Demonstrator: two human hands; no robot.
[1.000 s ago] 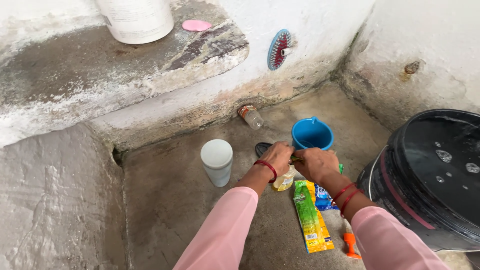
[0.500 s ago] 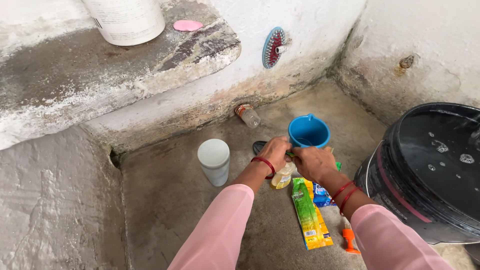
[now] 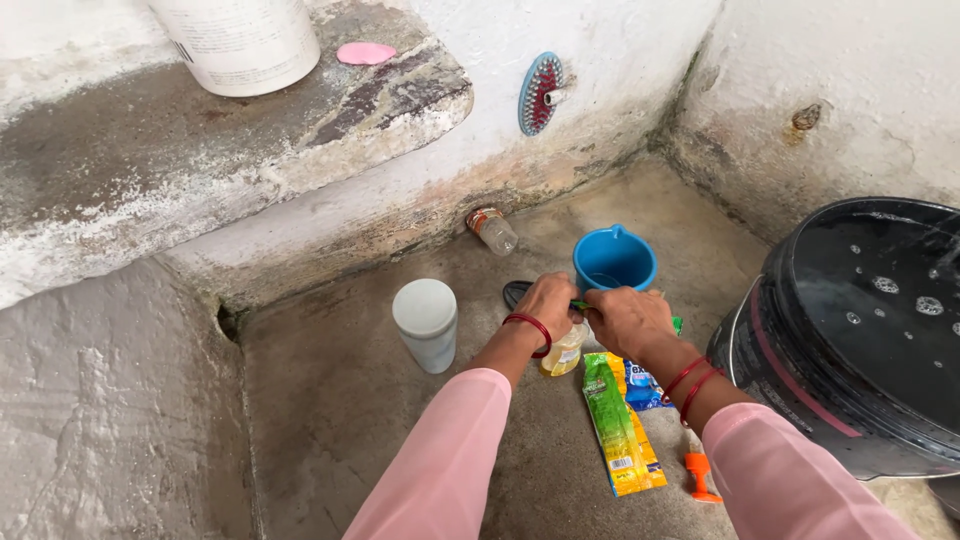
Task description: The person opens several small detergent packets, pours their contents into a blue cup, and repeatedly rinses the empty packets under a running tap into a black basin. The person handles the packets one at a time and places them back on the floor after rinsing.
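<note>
Fingers of both hands, left (image 3: 549,302) and right (image 3: 627,320), pinch a green cap atop a yellow bottle (image 3: 563,354) standing on the floor. Just behind the bottle sits a blue mug (image 3: 613,260); beside it lie packets (image 3: 618,427); left stands a white cup (image 3: 426,324).

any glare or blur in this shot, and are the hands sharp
Head view: soft, even daylight, no hard shadows. Pale reflections on the water in the black tub. Left hand and right hand are fairly sharp over the small yellow bottle; frame edges look slightly stretched.
</note>
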